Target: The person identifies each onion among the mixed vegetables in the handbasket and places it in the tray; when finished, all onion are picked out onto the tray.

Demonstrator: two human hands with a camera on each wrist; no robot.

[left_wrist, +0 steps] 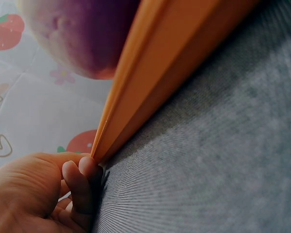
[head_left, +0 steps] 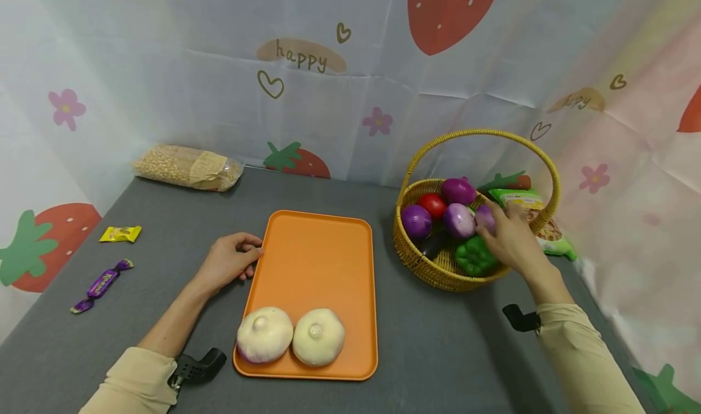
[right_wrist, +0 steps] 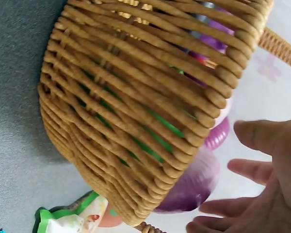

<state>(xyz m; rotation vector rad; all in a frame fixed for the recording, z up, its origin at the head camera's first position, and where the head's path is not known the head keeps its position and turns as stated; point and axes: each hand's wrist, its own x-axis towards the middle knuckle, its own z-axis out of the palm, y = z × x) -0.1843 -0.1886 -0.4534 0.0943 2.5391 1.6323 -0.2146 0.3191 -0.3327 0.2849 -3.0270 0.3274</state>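
Note:
My left hand [head_left: 232, 257] pinches the left rim of an orange tray [head_left: 323, 262], its thumb and finger meeting at the edge in the left wrist view. Two whitish garlic bulbs [head_left: 265, 335] sit side by side at the tray's near end. Over the right side of a yellow wicker basket [head_left: 438, 278], my right hand [head_left: 512, 234] reaches in with spread fingers. Beside those fingers is a purple onion [right_wrist: 191, 182], partly covered by the hand in the head view. Also in the basket are more purple onions [head_left: 416, 221], a tomato [head_left: 432, 206], a green pepper [head_left: 475, 257] and an eggplant [head_left: 434, 245].
The basket's tall handle [head_left: 482, 133] arches over it. Behind its right side lies a green-and-white packet [head_left: 550, 238]. At the back left rests a bag of pale grains [head_left: 175, 165]. A yellow wrapped sweet [head_left: 120, 234] and a purple one [head_left: 101, 285] lie at the left.

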